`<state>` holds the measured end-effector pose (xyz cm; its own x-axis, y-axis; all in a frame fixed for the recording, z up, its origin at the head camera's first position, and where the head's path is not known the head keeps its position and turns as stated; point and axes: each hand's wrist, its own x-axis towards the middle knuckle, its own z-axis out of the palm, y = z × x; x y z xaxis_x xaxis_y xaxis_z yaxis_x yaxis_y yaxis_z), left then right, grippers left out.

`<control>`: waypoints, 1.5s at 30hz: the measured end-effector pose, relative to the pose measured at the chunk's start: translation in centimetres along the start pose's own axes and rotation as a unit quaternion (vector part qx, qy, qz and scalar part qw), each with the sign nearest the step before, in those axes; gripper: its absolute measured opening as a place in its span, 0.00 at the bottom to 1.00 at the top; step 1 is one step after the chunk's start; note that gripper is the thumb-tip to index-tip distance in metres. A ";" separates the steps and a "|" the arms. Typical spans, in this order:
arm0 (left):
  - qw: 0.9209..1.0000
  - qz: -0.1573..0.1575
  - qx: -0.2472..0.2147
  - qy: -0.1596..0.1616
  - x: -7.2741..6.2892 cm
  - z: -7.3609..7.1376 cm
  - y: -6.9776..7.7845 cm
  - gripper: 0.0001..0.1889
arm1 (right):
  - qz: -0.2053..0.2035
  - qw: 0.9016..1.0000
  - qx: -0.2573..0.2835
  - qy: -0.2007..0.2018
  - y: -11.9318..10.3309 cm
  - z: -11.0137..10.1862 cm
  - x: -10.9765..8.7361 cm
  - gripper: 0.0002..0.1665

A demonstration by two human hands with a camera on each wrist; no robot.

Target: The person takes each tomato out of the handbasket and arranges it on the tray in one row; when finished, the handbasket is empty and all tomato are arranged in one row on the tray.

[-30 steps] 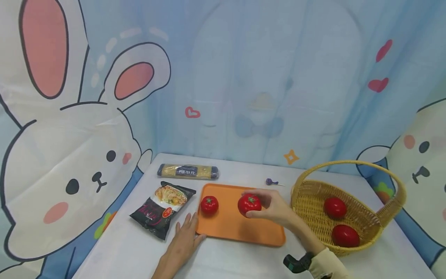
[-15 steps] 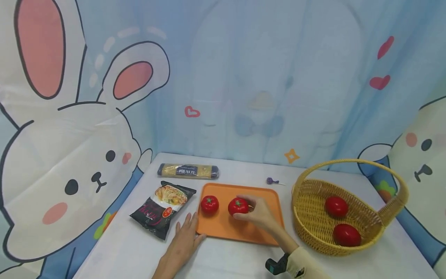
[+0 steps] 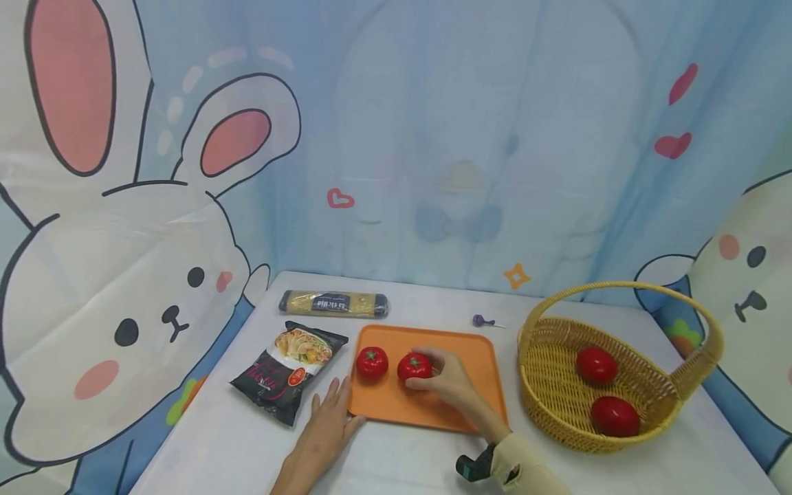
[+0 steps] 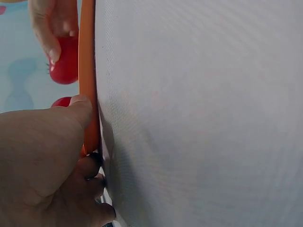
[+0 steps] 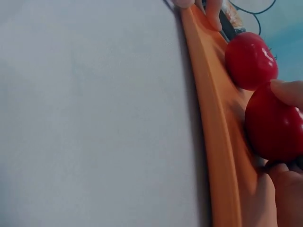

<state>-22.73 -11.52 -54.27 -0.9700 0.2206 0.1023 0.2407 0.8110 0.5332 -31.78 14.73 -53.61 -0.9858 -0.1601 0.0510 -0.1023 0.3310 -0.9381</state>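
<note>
My right hand (image 3: 453,380) grips a red tomato (image 3: 413,368) with a green stem between thumb and fingers, low over an orange tray (image 3: 476,364). A second tomato (image 3: 372,364) sits on the tray just left of it; the two look almost side by side in the right wrist view. My left hand (image 3: 323,427) rests at the tray's near left corner, fingers extended along its left side. In the left wrist view the thumb (image 4: 81,106) lies against the tray's rim (image 4: 88,56).
A yellow wicker basket (image 3: 553,392) with two red, round items (image 3: 597,365) stands on the right. Left of the tray lies a black noodle packet (image 3: 287,371). Behind are a spaghetti pack (image 3: 334,304) and a purple lollipop (image 3: 482,321). A printed curtain (image 3: 396,137) borders the table's back.
My right hand has carried the tomato leftward and down onto the tray area, close to the other tomato. The left hand has stayed at the tray's corner.
</note>
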 end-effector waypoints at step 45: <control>1.000 0.011 -0.014 0.006 -0.2 0.2 -0.1 0.40 | -0.032 0.993 0.056 -0.095 0.5 -1.3 0.5 0.42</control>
<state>-22.51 -11.55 -54.51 -0.9650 0.2311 0.1241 0.2606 0.7911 0.5534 -32.51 16.07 -53.60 -0.9335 -0.3542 0.0558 -0.1374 0.2098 -0.9680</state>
